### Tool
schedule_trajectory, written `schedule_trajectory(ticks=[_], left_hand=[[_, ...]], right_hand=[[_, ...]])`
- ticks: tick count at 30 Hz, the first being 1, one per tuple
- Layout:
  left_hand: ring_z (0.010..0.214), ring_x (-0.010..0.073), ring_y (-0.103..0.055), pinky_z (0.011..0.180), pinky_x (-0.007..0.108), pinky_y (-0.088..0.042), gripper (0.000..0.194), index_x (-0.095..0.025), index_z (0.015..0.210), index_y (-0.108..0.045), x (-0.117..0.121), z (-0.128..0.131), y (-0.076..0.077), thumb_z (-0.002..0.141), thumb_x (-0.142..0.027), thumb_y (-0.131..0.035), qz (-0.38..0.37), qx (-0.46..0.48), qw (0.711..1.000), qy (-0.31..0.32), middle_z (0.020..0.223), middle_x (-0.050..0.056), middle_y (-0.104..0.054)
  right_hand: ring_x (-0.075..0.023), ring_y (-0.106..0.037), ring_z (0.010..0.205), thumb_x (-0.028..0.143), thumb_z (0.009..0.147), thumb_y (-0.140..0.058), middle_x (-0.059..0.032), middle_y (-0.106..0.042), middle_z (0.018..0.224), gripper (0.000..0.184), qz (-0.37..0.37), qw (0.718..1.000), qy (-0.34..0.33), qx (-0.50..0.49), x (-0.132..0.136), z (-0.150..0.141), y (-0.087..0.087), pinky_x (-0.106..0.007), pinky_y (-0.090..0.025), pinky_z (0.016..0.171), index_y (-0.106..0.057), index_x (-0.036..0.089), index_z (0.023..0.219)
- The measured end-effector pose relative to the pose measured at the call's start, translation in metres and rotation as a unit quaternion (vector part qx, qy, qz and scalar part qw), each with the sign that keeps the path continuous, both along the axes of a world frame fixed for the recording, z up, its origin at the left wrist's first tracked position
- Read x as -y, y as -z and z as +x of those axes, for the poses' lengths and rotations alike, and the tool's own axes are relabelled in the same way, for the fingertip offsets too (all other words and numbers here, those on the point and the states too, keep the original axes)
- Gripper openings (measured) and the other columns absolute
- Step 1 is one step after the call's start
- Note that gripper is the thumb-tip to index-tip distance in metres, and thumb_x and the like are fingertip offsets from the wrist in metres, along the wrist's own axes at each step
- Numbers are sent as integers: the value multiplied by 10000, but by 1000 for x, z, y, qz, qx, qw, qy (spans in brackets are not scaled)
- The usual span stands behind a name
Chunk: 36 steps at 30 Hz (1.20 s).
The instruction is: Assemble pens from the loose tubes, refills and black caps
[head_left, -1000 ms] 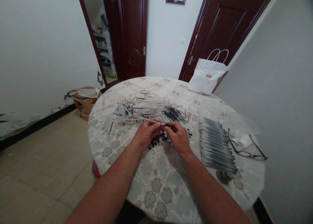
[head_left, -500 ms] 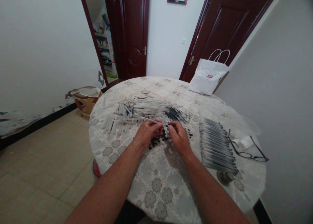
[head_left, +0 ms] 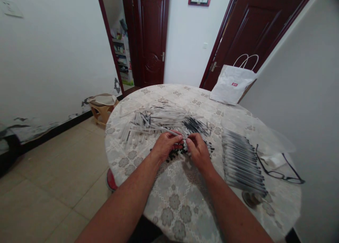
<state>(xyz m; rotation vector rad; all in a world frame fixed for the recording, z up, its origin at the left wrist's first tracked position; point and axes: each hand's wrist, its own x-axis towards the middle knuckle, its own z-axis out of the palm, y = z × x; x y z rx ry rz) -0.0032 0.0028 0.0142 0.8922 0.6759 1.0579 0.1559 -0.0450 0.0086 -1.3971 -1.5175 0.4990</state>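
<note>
My left hand [head_left: 166,146] is closed round a white pen barrel [head_left: 169,131] that slants up to the left. My right hand [head_left: 198,149] pinches at the barrel's near end, fingertip to fingertip with the left. Both hands hover over a scatter of small black caps [head_left: 176,153] on the round table [head_left: 185,207]. Behind them lies a heap of white pen barrels [head_left: 156,121] and a bundle of black refills [head_left: 194,125]. To the right, a neat row of finished pens [head_left: 242,161] lies side by side.
Black-framed glasses [head_left: 280,170] and a clear plastic bag [head_left: 267,138] sit at the table's right edge. A white paper bag [head_left: 233,86] leans at the back. A small stool [head_left: 103,107] stands by the left wall. Dark doors [head_left: 152,38] are behind.
The hands have closed together on the barrel, the right fingers meeting the left. The view has shifted, so everything sits a little further right in the picture.
</note>
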Motion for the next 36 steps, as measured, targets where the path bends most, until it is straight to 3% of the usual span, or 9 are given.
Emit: schedule_trajectory(ticks=[2,4,9,15,17,21,24,28,36], left_hand=[[731,174,-676,667,319,-583,343,-155,874,-711,0,0,1,647,-334,-896,0,-1,1000,-1,814,32,-692],[729,171,-673,665,315,-581,341,-154,872,-710,0,0,2,647,-330,-897,0,-3,1000,-1,810,29,-687],[729,170,-670,667,315,-582,326,-151,889,-713,0,0,2,678,-336,-879,14,-7,1000,15,800,28,-682],[715,172,-669,645,313,-581,344,-150,877,-708,0,0,-1,646,-325,-893,-2,-4,1000,-18,811,36,-694],[718,172,-670,648,311,-583,344,-146,876,-707,0,0,-2,648,-325,-892,0,-11,1000,-11,810,40,-693],[718,162,-665,648,301,-583,346,-141,871,-705,0,0,-1,653,-334,-890,10,-19,1000,2,796,29,-679],[724,161,-664,644,299,-583,344,-141,885,-701,0,0,0,672,-345,-879,17,-21,1000,0,797,22,-677],[718,167,-668,640,310,-583,362,-142,885,-696,-1,0,0,665,-362,-880,22,-25,999,-7,810,25,-684],[752,183,-678,652,321,-591,384,-132,925,-722,-1,-1,1,751,-463,-812,53,-56,997,-14,895,76,-714]], right_hand=[[-176,-591,732,444,946,-547,-7,-657,848,244,12,1000,2,21,2,-1,-3,-282,-440,699,-584,218,1031],[-179,-582,721,437,971,-506,-6,-638,799,231,8,999,-8,36,2,-1,-4,-285,-430,687,-590,222,956],[-182,-538,619,468,1040,-318,-15,-583,661,445,-30,999,-32,21,0,1,1,-298,-397,604,-539,238,731],[-174,-581,722,438,968,-521,2,-633,811,228,10,1000,-1,21,2,2,0,-284,-431,680,-579,223,1018],[-173,-579,726,424,982,-498,4,-623,791,216,10,999,-11,30,2,2,-1,-283,-426,682,-581,225,975],[-161,-527,601,451,1035,-371,17,-562,654,367,-24,999,-45,-8,0,1,2,-283,-392,596,-532,232,788],[-160,-528,607,446,1039,-371,22,-567,670,345,-14,999,-41,-20,0,1,2,-281,-394,601,-550,230,838],[-166,-561,706,410,1004,-474,17,-597,757,216,16,998,-39,38,3,0,-5,-275,-403,660,-574,223,962],[-157,-533,619,418,1041,-380,22,-564,657,367,2,997,-44,55,3,3,-7,-279,-375,609,-524,235,757]])
